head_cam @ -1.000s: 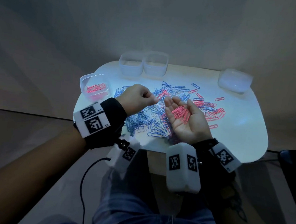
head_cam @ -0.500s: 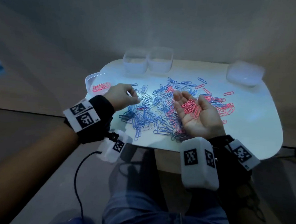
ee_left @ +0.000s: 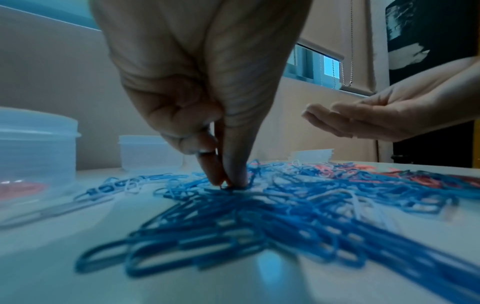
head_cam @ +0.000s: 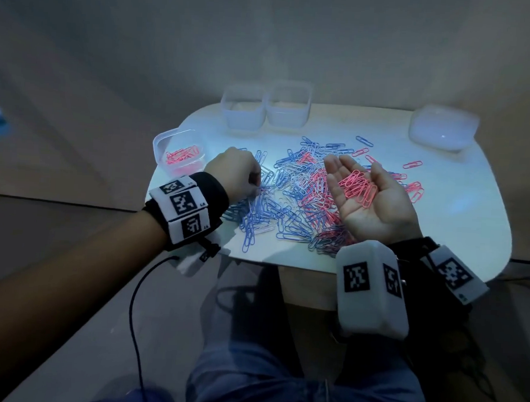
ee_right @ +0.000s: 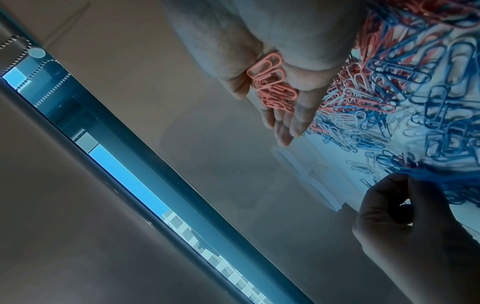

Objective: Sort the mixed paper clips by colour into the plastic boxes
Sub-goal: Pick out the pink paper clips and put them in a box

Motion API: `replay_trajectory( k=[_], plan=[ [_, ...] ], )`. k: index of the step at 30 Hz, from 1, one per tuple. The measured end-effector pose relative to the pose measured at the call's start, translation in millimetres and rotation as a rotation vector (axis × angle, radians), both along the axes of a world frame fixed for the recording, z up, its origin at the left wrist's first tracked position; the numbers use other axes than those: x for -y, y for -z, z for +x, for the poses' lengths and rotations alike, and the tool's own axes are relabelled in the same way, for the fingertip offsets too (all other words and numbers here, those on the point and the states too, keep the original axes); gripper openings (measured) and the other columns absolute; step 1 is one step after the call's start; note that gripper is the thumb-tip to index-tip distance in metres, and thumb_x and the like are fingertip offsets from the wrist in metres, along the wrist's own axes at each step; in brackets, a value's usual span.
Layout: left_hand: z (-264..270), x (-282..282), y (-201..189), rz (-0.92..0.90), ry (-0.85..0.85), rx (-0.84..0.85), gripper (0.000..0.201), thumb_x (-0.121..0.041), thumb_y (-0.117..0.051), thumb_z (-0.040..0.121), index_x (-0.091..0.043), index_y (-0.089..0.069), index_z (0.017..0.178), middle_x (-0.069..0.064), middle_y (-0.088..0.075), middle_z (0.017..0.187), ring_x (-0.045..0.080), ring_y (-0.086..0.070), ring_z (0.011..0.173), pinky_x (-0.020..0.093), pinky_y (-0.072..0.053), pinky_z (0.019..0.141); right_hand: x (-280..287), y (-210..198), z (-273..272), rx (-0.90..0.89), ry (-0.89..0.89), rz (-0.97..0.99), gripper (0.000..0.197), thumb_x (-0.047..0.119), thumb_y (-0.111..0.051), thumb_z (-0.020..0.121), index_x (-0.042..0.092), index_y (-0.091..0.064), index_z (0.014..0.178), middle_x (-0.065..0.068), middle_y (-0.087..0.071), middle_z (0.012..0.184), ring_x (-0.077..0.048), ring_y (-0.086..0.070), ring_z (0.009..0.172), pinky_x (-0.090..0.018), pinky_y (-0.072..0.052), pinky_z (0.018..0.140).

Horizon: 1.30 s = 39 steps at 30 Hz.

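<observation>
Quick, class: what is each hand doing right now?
Left hand: fingertips pinching at a blue clip in the mixed pile.
Right hand: open, palm up, carrying pink paper clips.

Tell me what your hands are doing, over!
Left hand pinching into blue clips. Right hand palm up, cradling pink clips. Pink box partly filled. Pile still mixed; nothing in the way.
</observation>
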<state>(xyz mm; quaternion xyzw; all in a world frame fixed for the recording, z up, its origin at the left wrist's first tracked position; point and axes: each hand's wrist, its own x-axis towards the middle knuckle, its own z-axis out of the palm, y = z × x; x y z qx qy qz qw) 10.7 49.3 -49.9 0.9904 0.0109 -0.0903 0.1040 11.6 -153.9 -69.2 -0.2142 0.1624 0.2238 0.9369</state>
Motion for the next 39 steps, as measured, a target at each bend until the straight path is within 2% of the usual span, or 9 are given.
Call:
replay_trajectory(
  k=[7, 12, 17, 23, 27, 31, 36, 38, 39],
  plan=[
    [-2, -6, -2, -0.105, -0.054, 0.037, 0.016, -0.011, -0.07, 0.08, -0.007, -0.065, 0.094, 0.001, -0.058, 0.077, 0.017, -0.052, 0.077, 0.023, -0.038, 0.073, -3, 2, -1, -0.003, -0.011, -0.013, 0.046, 0.032, -0.025, 0.1, 0.001, -0.057, 0.091, -0.012, -0.072, 0.076, -0.017, -0.072, 0.067, -0.025, -0.057, 0.063],
    [-2, -10, -10, -0.269, -0.119, -0.065, 0.029, -0.008, -0.069, 0.081, -0.014, -0.048, 0.101, -0.007, -0.057, 0.069, 0.008, -0.051, 0.061, 0.018, -0.037, 0.054, -11, 3, -1, -0.015, -0.031, -0.017, 0.047, 0.033, -0.024, 0.101, 0.001, -0.057, 0.091, -0.013, -0.072, 0.074, -0.017, -0.072, 0.065, -0.025, -0.057, 0.062],
    [-5, -12, -24, -0.388, -0.156, -0.176, 0.014, -0.005, -0.06, 0.087, -0.011, -0.059, 0.099, -0.002, -0.054, 0.075, 0.01, -0.049, 0.067, 0.009, -0.045, 0.042, -15, 5, -2, -0.02, -0.051, -0.04, 0.048, 0.033, -0.024, 0.101, 0.002, -0.058, 0.088, -0.012, -0.071, 0.077, -0.017, -0.071, 0.065, -0.024, -0.057, 0.063],
    [-6, 12, -36, -0.521, -0.142, 0.015, 0.009, -0.006, -0.06, 0.086, -0.011, -0.068, 0.088, -0.003, -0.053, 0.064, 0.006, -0.048, 0.057, 0.008, -0.046, 0.043, -30, 4, -8, -0.044, -0.116, -0.07, 0.047, 0.035, -0.025, 0.101, 0.002, -0.056, 0.089, -0.012, -0.066, 0.083, -0.015, -0.07, 0.06, -0.022, -0.056, 0.057],
    [-13, 46, -27, -0.569, -0.065, 0.147, 0.009, -0.006, -0.073, 0.075, -0.006, -0.072, 0.084, -0.011, -0.056, 0.053, -0.007, -0.048, 0.041, 0.008, -0.043, 0.051, -35, 1, -9, -0.007, -0.169, 0.023, 0.055, 0.037, -0.022, 0.101, -0.004, -0.057, 0.092, -0.015, -0.07, 0.073, -0.017, -0.07, 0.059, -0.023, -0.056, 0.057],
    [-10, 53, -40, -0.498, 0.163, 0.094, 0.023, -0.017, -0.076, 0.076, -0.009, -0.072, 0.097, -0.003, -0.068, 0.082, -0.014, -0.054, 0.055, 0.002, -0.042, 0.063, -18, 0, -6, -0.011, -0.136, 0.061, 0.055, 0.037, -0.022, 0.101, -0.006, -0.056, 0.095, -0.018, -0.07, 0.075, -0.021, -0.069, 0.061, -0.024, -0.057, 0.06],
    [9, 31, -57, -0.586, 0.048, 0.147, 0.023, -0.015, -0.067, 0.084, -0.005, -0.066, 0.105, -0.006, -0.06, 0.081, -0.016, -0.051, 0.053, 0.0, -0.037, 0.052, 2, 4, -2, -0.108, -0.036, 0.059, 0.043, 0.03, -0.03, 0.1, 0.0, -0.055, 0.083, -0.014, -0.069, 0.066, -0.019, -0.07, 0.056, -0.03, -0.057, 0.056],
    [8, 16, -51, -0.518, -0.046, 0.24, 0.026, -0.017, -0.072, 0.08, -0.008, -0.067, 0.104, -0.003, -0.062, 0.084, -0.011, -0.053, 0.056, 0.002, -0.038, 0.057, 8, 6, 1, -0.17, -0.044, 0.045, 0.026, 0.016, -0.05, 0.093, 0.002, -0.055, 0.072, -0.009, -0.064, 0.054, -0.015, -0.064, 0.045, -0.026, -0.056, 0.046],
    [5, 4, -50, -0.459, -0.104, 0.301, 0.03, -0.021, -0.075, 0.076, -0.011, -0.068, 0.104, -0.002, -0.063, 0.09, -0.006, -0.055, 0.063, 0.008, -0.041, 0.062, 12, 8, 3, -0.176, -0.078, 0.053, 0.018, 0.004, -0.069, 0.076, 0.002, -0.055, 0.066, -0.007, -0.06, 0.05, -0.013, -0.059, 0.039, -0.022, -0.053, 0.04]
  ],
)
